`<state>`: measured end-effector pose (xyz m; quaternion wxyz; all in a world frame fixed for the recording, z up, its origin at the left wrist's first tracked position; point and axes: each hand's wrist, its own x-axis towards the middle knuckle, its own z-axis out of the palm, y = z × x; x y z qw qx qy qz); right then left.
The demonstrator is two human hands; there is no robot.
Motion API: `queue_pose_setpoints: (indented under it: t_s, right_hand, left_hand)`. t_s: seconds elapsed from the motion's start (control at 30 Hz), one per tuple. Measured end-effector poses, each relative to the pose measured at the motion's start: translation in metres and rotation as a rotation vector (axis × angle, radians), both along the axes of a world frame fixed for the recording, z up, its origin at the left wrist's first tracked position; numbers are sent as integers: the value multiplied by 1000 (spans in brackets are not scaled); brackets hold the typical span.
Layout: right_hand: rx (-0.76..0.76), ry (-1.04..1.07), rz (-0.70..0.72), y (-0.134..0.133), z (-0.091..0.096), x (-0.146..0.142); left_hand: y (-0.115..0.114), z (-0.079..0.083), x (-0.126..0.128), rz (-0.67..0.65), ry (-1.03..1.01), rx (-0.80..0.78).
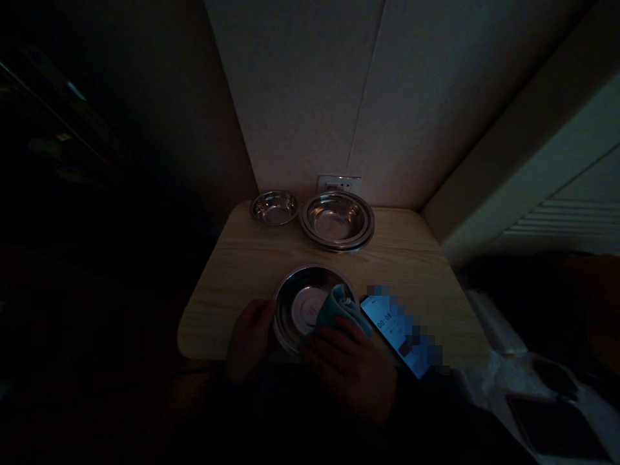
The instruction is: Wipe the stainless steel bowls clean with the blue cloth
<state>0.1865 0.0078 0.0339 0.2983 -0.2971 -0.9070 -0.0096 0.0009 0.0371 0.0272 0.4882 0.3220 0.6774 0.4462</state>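
Observation:
A shiny metal bowl rests near the front of a small wooden table. My left hand grips its left rim, thumb and fingers closed on the edge. Bunched in my right hand is a light blue cloth, pressed against the right side of the bowl and hanging over its rim. That hand covers the bowl's lower right part. Farther back stand a stack of larger metal bowls and, to its left, a smaller metal bowl.
A lit phone showing a timer lies on the table, right of the bowl. Behind the stack, a wall socket sits low on the wall. A dark flat object lies on a pale surface at the lower right. The room is dim.

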Motion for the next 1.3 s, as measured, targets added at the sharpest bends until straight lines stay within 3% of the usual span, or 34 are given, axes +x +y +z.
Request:
queue_pose_setpoints:
  t_s: [0.17,0.43,0.63,0.87,1.13,1.3]
  right_hand:
    - [3,-94,16,7,6,22]
    - [53,-98,-5,10,0,11]
    - [35,-117,35,12,7,9]
    - [32,-109,72,9,24,29]
    - [38,-134,-112,-21,40,62]
    - [21,-179,-212,-22,30,49]
  left_hand:
    - [-1,-6,6,53,-72,2]
    - [-35,-17,26,-30,-349,-29]
    - [-27,-10,24,-53,-231,-2]
    - [-27,-6,21,-45,-162,-29]
    - [-35,-6,27,9,-240,-82]
    - [-41,-9,32,11,-292,-84]
